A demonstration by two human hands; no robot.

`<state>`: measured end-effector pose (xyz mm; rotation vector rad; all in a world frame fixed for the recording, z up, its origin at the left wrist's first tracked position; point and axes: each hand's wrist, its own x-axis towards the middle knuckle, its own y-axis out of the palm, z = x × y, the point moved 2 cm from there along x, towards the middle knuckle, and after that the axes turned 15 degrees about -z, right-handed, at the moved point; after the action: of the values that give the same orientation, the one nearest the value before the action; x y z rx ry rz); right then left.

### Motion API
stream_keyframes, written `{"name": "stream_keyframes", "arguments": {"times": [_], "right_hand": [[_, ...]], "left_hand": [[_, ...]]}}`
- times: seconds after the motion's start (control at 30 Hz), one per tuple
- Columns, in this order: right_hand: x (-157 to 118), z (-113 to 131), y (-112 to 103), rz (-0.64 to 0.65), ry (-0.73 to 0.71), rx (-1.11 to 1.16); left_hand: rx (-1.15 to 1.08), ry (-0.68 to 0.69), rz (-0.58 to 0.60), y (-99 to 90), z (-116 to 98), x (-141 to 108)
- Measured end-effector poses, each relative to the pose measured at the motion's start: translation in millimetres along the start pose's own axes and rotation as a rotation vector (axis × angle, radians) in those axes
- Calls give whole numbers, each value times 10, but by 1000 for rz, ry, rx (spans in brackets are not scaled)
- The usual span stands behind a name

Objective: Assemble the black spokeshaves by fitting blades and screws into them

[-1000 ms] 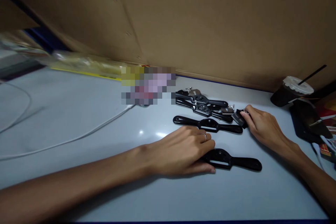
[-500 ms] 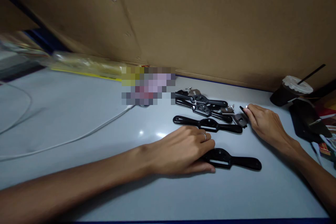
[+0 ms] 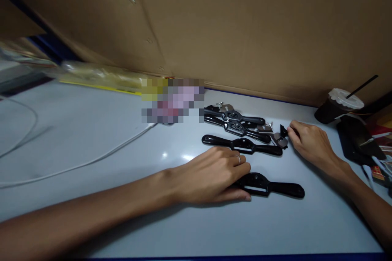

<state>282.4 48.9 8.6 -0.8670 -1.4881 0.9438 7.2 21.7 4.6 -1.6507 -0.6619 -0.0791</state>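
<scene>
My left hand (image 3: pixel 217 175) is closed over the left part of a black two-handled tool body (image 3: pixel 286 189) lying on the table, its slot and right handle showing. My right hand (image 3: pixel 306 138) pinches a small black part (image 3: pixel 283 131) beside a grey metal blade piece (image 3: pixel 279 140). Behind my left hand lies another black tool body (image 3: pixel 243 145), touched by neither hand. Farther back, black tools with scroll-patterned plates (image 3: pixel 235 127) lie in a pile with metal blades and small screws.
A lidded cup with a black straw (image 3: pixel 339 106) stands at the back right, near a black object (image 3: pixel 357 140). A white cable (image 3: pixel 113 153) crosses the left side. A plastic-wrapped yellow item (image 3: pixel 104 77) lies along the cardboard wall (image 3: pixel 245 28).
The small black part in my right hand has turned, now showing its broader shape by the blade piece. My left hand has stayed in place on the tool body.
</scene>
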Motion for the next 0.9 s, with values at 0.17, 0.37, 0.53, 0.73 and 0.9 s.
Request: {"name": "stream_keyframes", "arguments": {"times": [0.17, 0.37, 0.53, 0.73, 0.9], "right_hand": [[3, -8, 4, -60, 1, 105], [-27, 54, 13, -178, -51, 267], [-53, 67, 38, -103, -95, 297], [-26, -13, 58, -126, -82, 284], [-48, 70, 24, -136, -69, 320]], "left_hand": [[-9, -3, -7, -4, -4, -1], [-10, -2, -6, -6, -4, -3], [-14, 0, -5, 0, -4, -3], [-2, -5, 7, 2, -4, -3], [3, -1, 10, 8, -2, -5]]}}
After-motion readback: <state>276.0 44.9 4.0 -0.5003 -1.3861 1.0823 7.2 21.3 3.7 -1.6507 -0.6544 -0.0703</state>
